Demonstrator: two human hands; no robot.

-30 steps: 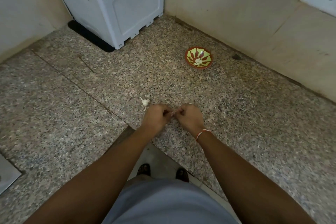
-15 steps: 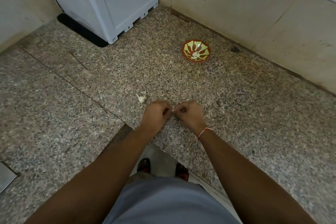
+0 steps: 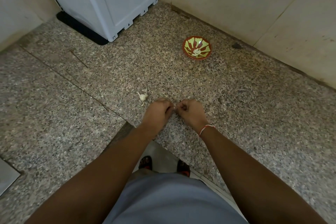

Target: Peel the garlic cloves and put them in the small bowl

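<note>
Near the centre of the frame, the left hand [image 3: 157, 110] and the right hand [image 3: 190, 111] are brought together over the speckled granite counter [image 3: 254, 107], fingers of both curled and pinching a small pale garlic clove [image 3: 175, 108] that is mostly hidden between them. Just up and left of the left hand, a piece of unpeeled garlic [image 3: 142, 96] is seen lying on the counter. The small bowl [image 3: 197, 47], red with green markings, is placed well apart in the upper right of centre, with peeled cloves [image 3: 196, 52] lying in its bottom.

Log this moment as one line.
step: peeling | left hand and right hand: pinch garlic clove | small bowl: holds peeled cloves | counter: garlic piece
</note>
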